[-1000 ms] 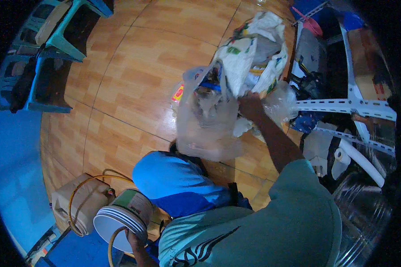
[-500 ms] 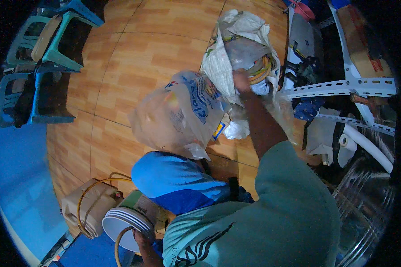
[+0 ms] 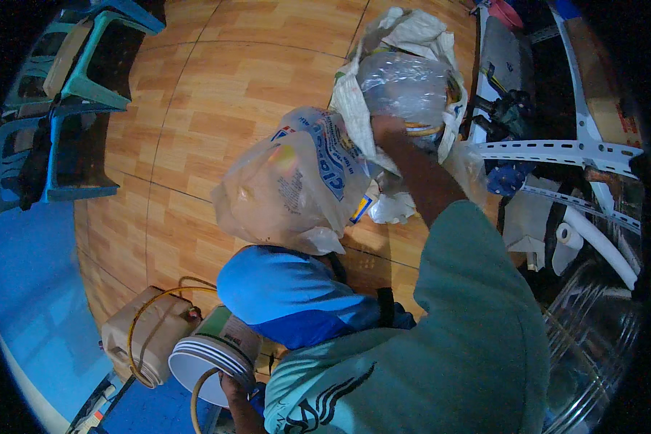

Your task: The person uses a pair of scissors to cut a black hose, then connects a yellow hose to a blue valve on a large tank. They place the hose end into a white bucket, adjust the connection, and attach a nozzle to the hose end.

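Observation:
My right hand (image 3: 388,130) reaches into an open white woven sack (image 3: 354,98) at the upper middle. Its fingers are hidden among the contents. Right above it bulges a clear plastic bag (image 3: 405,83), with part of a yellow hose coil (image 3: 423,131) showing below. My left hand (image 3: 233,390) is closed on the rim of a stack of nested white buckets (image 3: 195,365) tipped on its side at the lower left. A yellow-brown hose (image 3: 196,401) comes out of the bucket mouth beside that hand.
A filled, translucent plastic bag (image 3: 289,188) sits before my knee. Behind the buckets stands a beige jerrycan (image 3: 141,329). Blue and teal plastic stools (image 3: 98,90) line the left side. White slotted-metal shelving (image 3: 557,150) and a white roll (image 3: 600,246) occupy the right.
The clear plastic in the sack has spread and bulged up over the hose coil. My right hand has shifted slightly left within the sack. My left hand keeps its place on the buckets.

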Demonstrator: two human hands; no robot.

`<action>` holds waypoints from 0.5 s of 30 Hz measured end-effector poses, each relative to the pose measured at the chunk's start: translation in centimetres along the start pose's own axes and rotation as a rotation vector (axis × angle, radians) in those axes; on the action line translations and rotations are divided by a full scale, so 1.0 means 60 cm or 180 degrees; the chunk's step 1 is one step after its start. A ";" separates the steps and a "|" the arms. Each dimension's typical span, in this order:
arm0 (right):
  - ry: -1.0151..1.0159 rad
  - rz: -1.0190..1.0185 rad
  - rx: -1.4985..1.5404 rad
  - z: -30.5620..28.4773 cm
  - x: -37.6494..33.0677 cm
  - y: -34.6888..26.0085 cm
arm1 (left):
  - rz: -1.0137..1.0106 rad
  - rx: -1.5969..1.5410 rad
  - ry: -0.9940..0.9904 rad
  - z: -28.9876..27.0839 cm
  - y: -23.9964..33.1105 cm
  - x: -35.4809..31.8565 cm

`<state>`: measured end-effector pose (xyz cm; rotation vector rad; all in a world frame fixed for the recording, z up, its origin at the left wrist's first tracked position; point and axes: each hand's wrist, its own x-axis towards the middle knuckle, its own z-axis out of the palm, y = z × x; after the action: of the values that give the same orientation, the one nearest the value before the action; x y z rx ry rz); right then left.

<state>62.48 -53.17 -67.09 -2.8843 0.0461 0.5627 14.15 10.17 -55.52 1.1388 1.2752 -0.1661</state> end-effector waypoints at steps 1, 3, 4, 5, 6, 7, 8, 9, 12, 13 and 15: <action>-0.0097 0.0020 -0.0699 -0.027 -0.011 0.010 | 0.0077 0.0074 0.0080 -0.003 0.001 0.001; 0.0189 -0.0004 -0.1251 -0.035 -0.020 0.053 | 0.0230 0.0222 0.0225 -0.005 0.000 0.007; 0.0557 -0.0034 -0.1112 -0.026 -0.021 0.091 | 0.0073 0.0127 0.0286 -0.008 0.003 0.008; 0.0950 -0.0081 -0.0968 -0.033 -0.020 0.113 | -0.0061 0.0011 0.0351 -0.006 0.007 0.010; 0.0711 -0.0004 -0.1041 -0.042 -0.020 0.135 | -0.0196 -0.0105 0.0412 -0.004 0.010 0.013; 0.0463 0.0051 -0.1099 -0.068 -0.022 0.144 | -0.0233 -0.0143 0.0449 -0.009 0.008 0.013; 0.0222 0.0116 -0.1158 -0.089 -0.027 0.154 | -0.0268 -0.0179 0.0472 -0.014 0.006 0.019; 0.0290 0.0325 -0.1002 -0.097 -0.037 0.170 | -0.0303 -0.0215 0.0494 -0.019 0.003 0.023; 0.0535 0.0679 -0.0671 -0.123 -0.090 0.205 | -0.0183 -0.0379 0.0080 -0.039 -0.008 0.031; 0.0647 0.0595 -0.0650 -0.138 -0.109 0.208 | -0.0178 -0.0369 0.0084 -0.040 -0.011 0.033; 0.0602 0.0606 -0.0624 -0.145 -0.138 0.210 | -0.0173 -0.0331 0.0087 -0.026 -0.008 0.027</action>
<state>57.15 -67.34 -58.54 -3.1379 0.3133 0.3395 13.36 11.85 -56.88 1.0210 1.3247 -0.1233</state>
